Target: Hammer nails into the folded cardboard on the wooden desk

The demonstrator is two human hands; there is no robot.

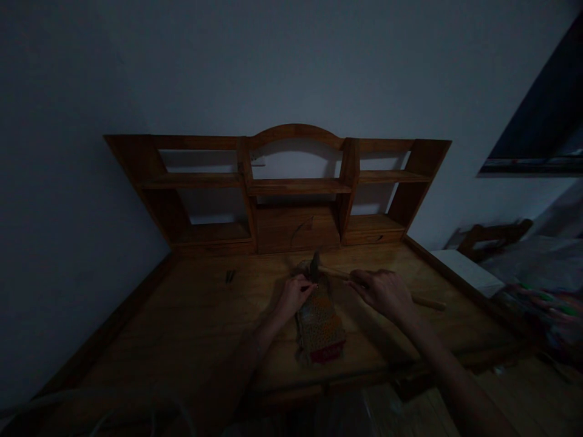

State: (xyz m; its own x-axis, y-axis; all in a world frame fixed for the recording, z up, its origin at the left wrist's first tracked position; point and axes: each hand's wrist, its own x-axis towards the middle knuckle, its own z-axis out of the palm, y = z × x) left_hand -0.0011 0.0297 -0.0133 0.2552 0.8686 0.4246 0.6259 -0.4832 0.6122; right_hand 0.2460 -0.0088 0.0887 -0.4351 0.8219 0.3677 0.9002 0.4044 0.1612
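A hammer [333,272] is in my right hand [380,292], whose fingers wrap round its wooden handle. The handle's end sticks out to the right beyond my fist, and the dark metal head stands just above my left fingertips. My left hand [294,297] is closed in a pinch at the far part of a flat, speckled brown and orange piece [322,321] with a red near end. Something tiny glints at those fingertips, too small to name. The piece lies lengthwise on the wooden desk [200,328]; its exact kind is unclear in the dim light.
Two small dark items [230,277] lie on the desk to the left. A wooden shelf unit [298,188] stands along the desk's back edge against the wall. At the right are a chair back [496,235], a white surface [464,270] and a colourful heap [546,297].
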